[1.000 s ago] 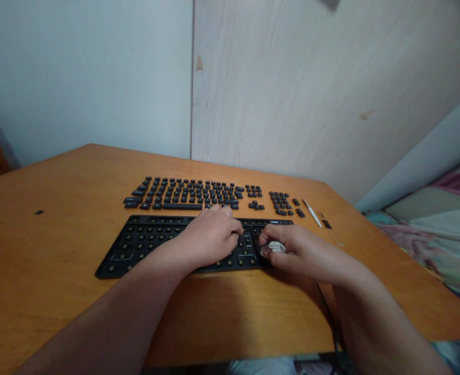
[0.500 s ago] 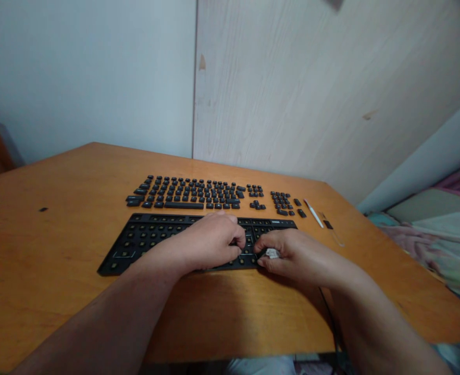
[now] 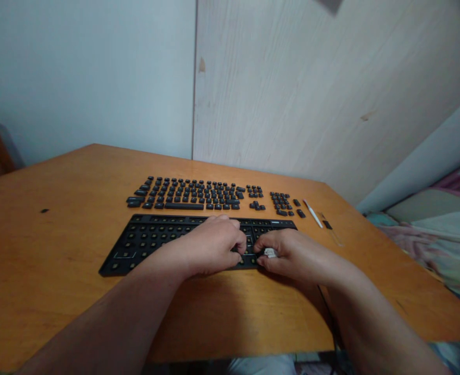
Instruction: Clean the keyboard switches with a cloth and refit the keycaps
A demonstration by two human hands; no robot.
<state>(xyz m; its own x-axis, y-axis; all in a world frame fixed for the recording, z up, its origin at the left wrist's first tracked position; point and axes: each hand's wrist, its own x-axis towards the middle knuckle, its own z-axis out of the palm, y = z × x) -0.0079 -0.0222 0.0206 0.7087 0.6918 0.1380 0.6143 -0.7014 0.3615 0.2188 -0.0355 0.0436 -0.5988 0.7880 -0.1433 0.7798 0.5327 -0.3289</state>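
Note:
A black keyboard (image 3: 147,237) with its keycaps off lies before me, its bare switch posts showing. My left hand (image 3: 218,242) is closed over its middle, with curled fingers pressed against it; the fingertips are partly hidden. Over the keyboard's right end, my right hand (image 3: 286,250) pinches a small crumpled white tissue (image 3: 270,252) between thumb and fingers. The fingertips of that hand touch the switch area near the front edge. Behind the keyboard, loose black keycaps (image 3: 193,192) are laid out in keyboard order.
Right of the keycaps lie a white pen-like tool (image 3: 313,214) and a small dark piece (image 3: 327,224) with thin wire. A tiny black item (image 3: 45,211) sits at left on the wooden table (image 3: 58,250). A cable (image 3: 327,304) runs off the front edge. Bedding (image 3: 429,234) is at right.
Both hands stay nearly in place over the keyboard. The left fingers have shifted very slightly, and the tissue in the right hand sits slightly further left. The camera view has tilted a little.

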